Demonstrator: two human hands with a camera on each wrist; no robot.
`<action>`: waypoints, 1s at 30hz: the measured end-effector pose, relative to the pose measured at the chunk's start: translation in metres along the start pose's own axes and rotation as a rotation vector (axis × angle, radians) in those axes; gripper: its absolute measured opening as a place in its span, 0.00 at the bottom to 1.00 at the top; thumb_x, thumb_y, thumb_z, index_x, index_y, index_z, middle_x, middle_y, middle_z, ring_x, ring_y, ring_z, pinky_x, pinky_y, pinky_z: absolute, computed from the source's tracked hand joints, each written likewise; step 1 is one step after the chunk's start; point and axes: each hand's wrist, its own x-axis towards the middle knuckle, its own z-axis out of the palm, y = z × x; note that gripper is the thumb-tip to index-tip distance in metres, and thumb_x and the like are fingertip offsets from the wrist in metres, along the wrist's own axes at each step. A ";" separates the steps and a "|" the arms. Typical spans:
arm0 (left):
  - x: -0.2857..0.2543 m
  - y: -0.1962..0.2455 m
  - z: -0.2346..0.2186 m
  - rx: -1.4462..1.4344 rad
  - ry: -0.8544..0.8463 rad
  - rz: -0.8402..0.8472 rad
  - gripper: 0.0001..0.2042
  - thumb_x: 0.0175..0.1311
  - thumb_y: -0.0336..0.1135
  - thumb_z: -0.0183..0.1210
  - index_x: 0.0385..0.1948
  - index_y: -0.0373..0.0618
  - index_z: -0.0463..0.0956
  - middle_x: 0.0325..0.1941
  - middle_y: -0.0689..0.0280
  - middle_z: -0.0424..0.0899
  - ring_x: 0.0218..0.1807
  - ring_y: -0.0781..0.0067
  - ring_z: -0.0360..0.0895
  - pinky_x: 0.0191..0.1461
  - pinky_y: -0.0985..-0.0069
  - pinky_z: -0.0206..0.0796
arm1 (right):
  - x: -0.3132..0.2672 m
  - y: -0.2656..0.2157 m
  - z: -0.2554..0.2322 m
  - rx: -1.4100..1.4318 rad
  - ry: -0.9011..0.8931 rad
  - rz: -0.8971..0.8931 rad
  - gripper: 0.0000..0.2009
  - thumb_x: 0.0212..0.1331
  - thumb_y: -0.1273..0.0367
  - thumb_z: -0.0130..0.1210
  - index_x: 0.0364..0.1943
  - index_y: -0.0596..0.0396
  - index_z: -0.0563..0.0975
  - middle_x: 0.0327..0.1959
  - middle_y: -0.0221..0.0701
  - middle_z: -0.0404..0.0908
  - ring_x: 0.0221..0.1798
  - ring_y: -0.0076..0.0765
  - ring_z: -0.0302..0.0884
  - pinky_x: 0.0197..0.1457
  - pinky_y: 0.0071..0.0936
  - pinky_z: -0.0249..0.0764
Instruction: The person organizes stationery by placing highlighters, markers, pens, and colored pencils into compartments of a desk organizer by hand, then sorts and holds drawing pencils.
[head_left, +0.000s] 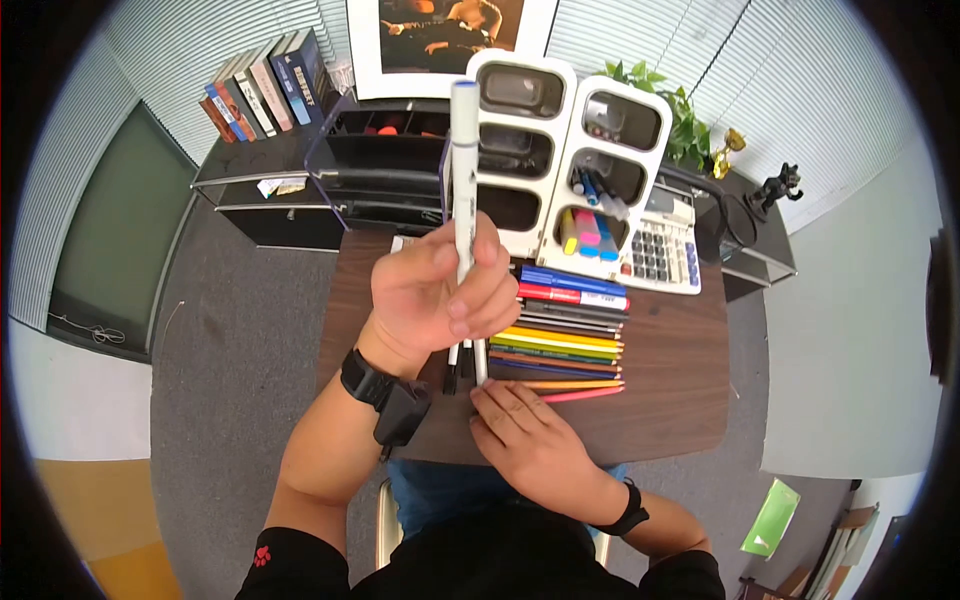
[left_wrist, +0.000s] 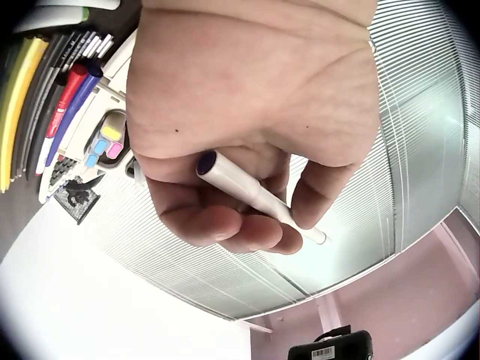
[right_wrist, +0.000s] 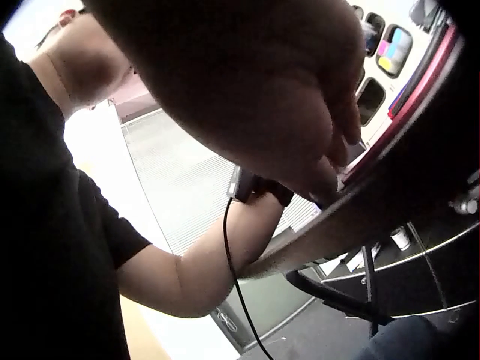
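Note:
My left hand (head_left: 440,285) holds a slim white marker (head_left: 465,165) upright above the table, its blue-tipped end at the top. In the left wrist view the fingers curl round this marker (left_wrist: 240,184) with the thumb against it. My right hand (head_left: 535,435) rests low on the table, its fingertips right at the end of another white marker (head_left: 481,362) lying there. Beside that hand lies a row of colored pencils (head_left: 560,350), with a pink pencil (head_left: 585,394) nearest. In the right wrist view the right hand (right_wrist: 292,112) is dark, at the table edge.
Blue markers (head_left: 575,283) and a red marker (head_left: 550,293) lie beyond the pencils. Behind stand white organizers (head_left: 575,130) with highlighters (head_left: 590,235), a calculator (head_left: 660,255) and a black desk rack (head_left: 380,165). Books (head_left: 265,85) stand on the left cabinet.

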 end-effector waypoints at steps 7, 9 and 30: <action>-0.001 -0.002 0.003 -0.003 0.019 -0.003 0.13 0.71 0.39 0.50 0.47 0.39 0.72 0.20 0.67 0.70 0.21 0.75 0.66 0.26 0.75 0.56 | 0.004 0.012 0.002 -0.036 0.098 -0.081 0.12 0.49 0.70 0.56 0.39 0.58 0.78 0.53 0.41 0.77 0.60 0.45 0.74 0.64 0.40 0.71; -0.001 0.000 0.004 0.001 0.019 0.002 0.13 0.71 0.39 0.50 0.47 0.39 0.72 0.20 0.67 0.70 0.21 0.75 0.66 0.26 0.75 0.56 | 0.006 0.017 -0.002 0.014 0.132 -0.094 0.12 0.49 0.70 0.56 0.38 0.59 0.78 0.52 0.41 0.77 0.60 0.45 0.73 0.65 0.40 0.70; -0.004 -0.003 0.001 -0.025 -0.016 0.032 0.14 0.70 0.39 0.50 0.48 0.40 0.74 0.22 0.66 0.71 0.22 0.74 0.68 0.27 0.74 0.57 | 0.090 0.095 -0.132 0.164 0.854 0.118 0.11 0.58 0.82 0.58 0.44 0.60 0.78 0.42 0.40 0.82 0.43 0.42 0.80 0.47 0.29 0.75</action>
